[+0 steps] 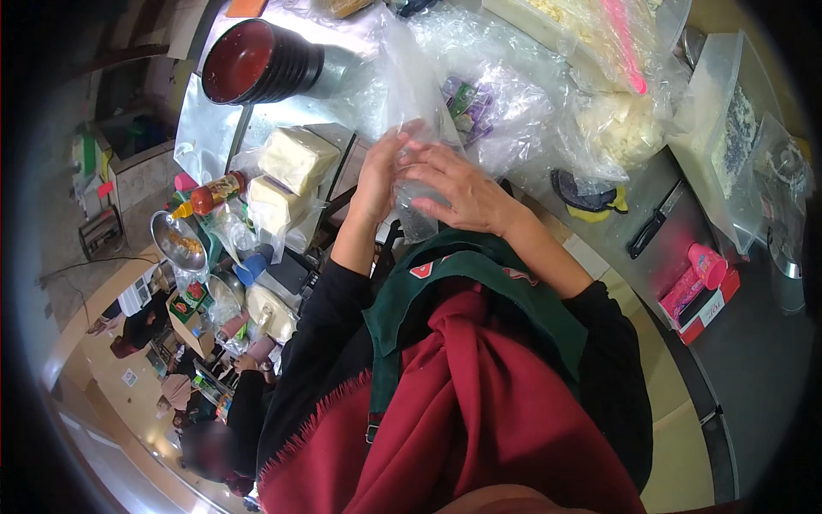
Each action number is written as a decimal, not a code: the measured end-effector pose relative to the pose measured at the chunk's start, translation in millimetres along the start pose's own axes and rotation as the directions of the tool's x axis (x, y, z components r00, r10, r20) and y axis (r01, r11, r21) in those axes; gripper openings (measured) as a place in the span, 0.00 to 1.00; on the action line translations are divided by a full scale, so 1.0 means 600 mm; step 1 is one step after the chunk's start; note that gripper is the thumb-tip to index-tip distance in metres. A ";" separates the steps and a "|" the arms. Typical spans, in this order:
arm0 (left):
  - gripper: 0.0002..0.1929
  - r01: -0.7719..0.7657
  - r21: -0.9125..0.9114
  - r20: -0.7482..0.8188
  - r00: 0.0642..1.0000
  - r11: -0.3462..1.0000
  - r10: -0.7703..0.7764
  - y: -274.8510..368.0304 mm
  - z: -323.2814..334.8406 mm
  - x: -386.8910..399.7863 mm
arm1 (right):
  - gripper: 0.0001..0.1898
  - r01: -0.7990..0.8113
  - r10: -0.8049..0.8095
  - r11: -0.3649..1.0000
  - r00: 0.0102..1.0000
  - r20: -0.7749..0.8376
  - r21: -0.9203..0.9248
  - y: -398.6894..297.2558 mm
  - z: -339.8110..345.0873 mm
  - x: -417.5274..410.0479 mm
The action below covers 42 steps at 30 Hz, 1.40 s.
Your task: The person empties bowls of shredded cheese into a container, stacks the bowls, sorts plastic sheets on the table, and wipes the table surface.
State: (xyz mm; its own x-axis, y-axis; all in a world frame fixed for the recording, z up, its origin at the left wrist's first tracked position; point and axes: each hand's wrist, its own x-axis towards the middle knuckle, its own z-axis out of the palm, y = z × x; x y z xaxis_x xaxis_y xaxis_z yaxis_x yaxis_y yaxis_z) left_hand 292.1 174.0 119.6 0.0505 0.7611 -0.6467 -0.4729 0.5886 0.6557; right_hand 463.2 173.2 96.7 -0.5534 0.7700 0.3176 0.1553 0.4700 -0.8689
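In front of my chest my left hand point(380, 170) and my right hand point(459, 186) meet on a long clear plastic bag point(417, 70). The fingers of both hands pinch and press its near part, and its far part reaches up across the metal worktop. Beyond my right hand lie more clear plastic bags point(514, 109), one with purple and green print. Left of the bag, a stack of black bowls with red insides point(263, 61) lies tipped towards me. Blocks of pale, butter-like food in plastic point(298, 160) sit to the left of my left hand.
On the right are a bag of pale chopped food point(620, 132), a knife with a black handle point(655, 221), a pink cup point(708, 265) and a plastic tub point(713, 141). On the left stand a sauce bottle point(218, 193) and a metal bowl point(180, 241). Other people are at lower left.
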 end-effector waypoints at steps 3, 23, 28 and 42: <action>0.16 -0.110 0.381 0.008 0.993 0.918 0.116 -0.010 -0.029 0.019 | 0.16 -0.057 0.055 0.998 0.998 -0.041 -0.036 0.019 -0.030 0.005; 0.44 -0.504 0.339 0.018 0.848 0.794 0.530 -0.007 0.002 -0.025 | 0.10 -0.609 0.637 0.501 0.740 -0.215 -0.614 0.133 -0.144 -0.002; 0.45 -0.489 0.330 -0.003 0.854 0.807 0.520 -0.013 -0.003 -0.026 | 0.08 -0.635 0.511 0.557 0.770 -0.382 -0.535 0.127 -0.118 -0.016; 0.45 -0.465 0.283 -0.042 0.868 0.839 0.495 -0.026 0.007 -0.024 | 0.13 -0.593 0.509 0.544 0.796 -0.329 -0.593 0.128 -0.115 0.016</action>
State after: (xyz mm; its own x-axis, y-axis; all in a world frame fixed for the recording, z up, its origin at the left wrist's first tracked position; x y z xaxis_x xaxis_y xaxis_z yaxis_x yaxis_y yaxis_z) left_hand 302.2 155.1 120.1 -0.2274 0.9403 -0.2532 -0.1711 0.2174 0.9610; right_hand 526.0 246.4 59.4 -0.0922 0.9936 -0.0645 0.8981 0.0550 -0.4363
